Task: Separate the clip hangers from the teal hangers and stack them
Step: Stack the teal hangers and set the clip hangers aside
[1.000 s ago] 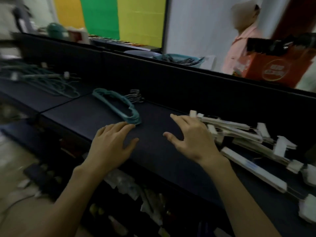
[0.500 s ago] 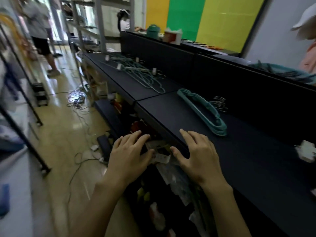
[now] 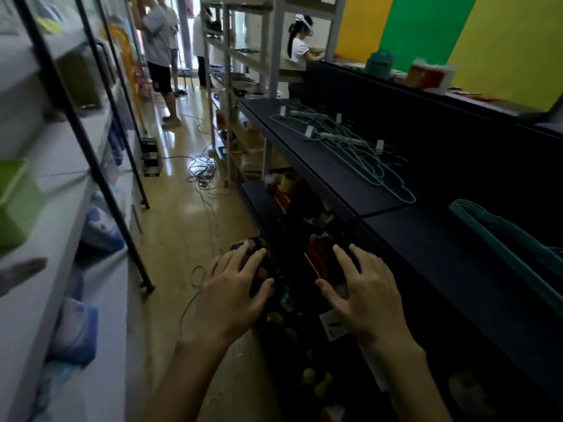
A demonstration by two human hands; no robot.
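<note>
teal hangers (image 3: 350,147) are lying tangled beyond both hands' wide, empty fingers (image 3: 359,263); hasty pulling risks dragging several off the worktop (image 3: 304,153).

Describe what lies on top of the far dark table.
A loose tangle of teal hangers mixed with clip hangers lies on the far dark table. What sits underneath the pile is hidden.

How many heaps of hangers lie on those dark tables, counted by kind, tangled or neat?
Tangled heap of teal and clip hangers: 1
Neat stack of teal hangers: 1
Total: 2 heaps. The single hangers are too entangled to count.
</note>
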